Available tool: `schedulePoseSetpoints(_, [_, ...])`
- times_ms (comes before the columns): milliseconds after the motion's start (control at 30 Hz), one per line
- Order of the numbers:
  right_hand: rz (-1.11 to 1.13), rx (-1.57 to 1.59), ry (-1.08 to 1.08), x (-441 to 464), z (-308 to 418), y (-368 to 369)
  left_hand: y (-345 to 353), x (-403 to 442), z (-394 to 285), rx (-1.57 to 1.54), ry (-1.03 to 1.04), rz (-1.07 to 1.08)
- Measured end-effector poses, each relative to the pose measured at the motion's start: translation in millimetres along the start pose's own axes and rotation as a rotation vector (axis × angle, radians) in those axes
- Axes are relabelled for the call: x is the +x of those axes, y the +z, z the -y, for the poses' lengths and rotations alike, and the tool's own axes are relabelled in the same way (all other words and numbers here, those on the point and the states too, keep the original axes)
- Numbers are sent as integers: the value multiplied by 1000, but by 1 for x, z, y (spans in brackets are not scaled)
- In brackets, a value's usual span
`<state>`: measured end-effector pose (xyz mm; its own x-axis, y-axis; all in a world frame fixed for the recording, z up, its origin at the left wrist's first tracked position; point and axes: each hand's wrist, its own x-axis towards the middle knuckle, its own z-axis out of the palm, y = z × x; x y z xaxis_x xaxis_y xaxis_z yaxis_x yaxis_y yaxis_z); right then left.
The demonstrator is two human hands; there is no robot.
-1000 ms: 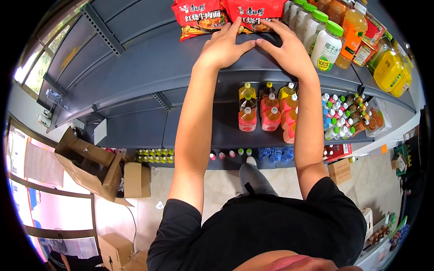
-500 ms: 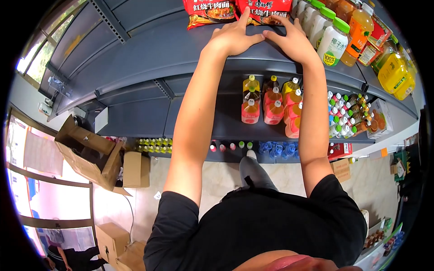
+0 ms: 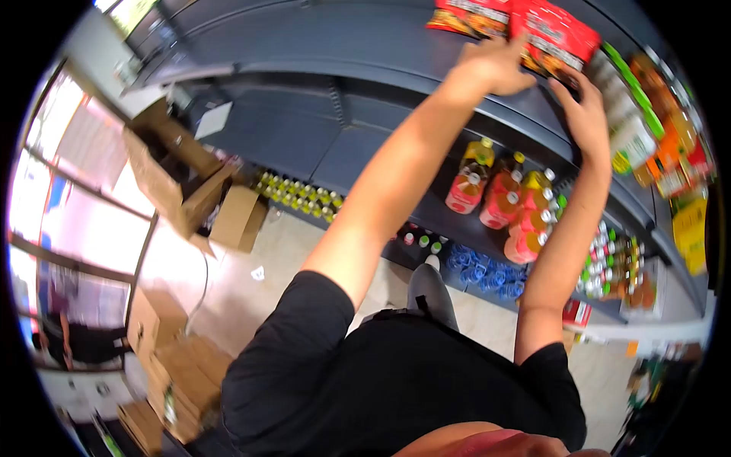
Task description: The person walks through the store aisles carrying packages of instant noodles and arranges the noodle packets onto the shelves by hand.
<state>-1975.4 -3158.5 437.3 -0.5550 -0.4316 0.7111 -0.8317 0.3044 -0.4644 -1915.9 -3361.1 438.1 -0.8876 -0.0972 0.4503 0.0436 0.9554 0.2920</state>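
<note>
Two red instant noodle packs lie side by side on the upper shelf, the left noodle pack [image 3: 470,18] and the right noodle pack [image 3: 560,36]. My left hand [image 3: 495,67] is open at the lower left of the right pack, with a finger pointing up over its edge. At that pack's lower right corner is my right hand [image 3: 586,110], thumb and fingers apart, the fingertips touching or very close to the wrapper. Motion blur softens both hands. White bottles with green caps [image 3: 630,137] stand just right of my right hand.
Pink-labelled drink bottles [image 3: 466,186] stand on the shelf below, under my arms. Blue-wrapped bottles [image 3: 487,270] and yellow-capped bottles [image 3: 297,194] fill parts of the lowest level. Open cardboard boxes [image 3: 171,183] sit at the left. Another person [image 3: 76,339] appears at the far left.
The whole view has turned and shifted, so the shelf now slants down to the right. My hands have moved apart, the right one to the right pack's corner. The right pack now looks tilted.
</note>
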Motion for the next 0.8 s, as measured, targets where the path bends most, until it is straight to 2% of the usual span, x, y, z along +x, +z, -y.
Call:
schedulePoseSetpoints(200, [21, -93, 138, -4, 17, 2, -5, -3, 1, -79, -14, 126])
schedulePoseSetpoints(333, [11, -142, 104, -3, 16, 0, 0, -4, 5, -116, -10, -3])
schedulePoseSetpoints(433, [-145, -326, -50, -7, 13, 3, -4, -7, 6, -256, -30, -86])
schedulePoseSetpoints(567, [-140, -205, -37, -9, 21, -3, -2, -5, 6, -195, -28, -89])
schedulePoseSetpoints(600, [-231, -249, -84, -11, 29, -1, -5, -8, 3, -166, -46, -109])
schedulePoseSetpoints(700, [-21, 62, 195, -12, 20, -6, -8, -8, 5, -254, -70, -73])
schedulePoseSetpoints(800, [-11, 65, 179, -14, 26, -3, -19, -10, -4, -143, -110, 69])
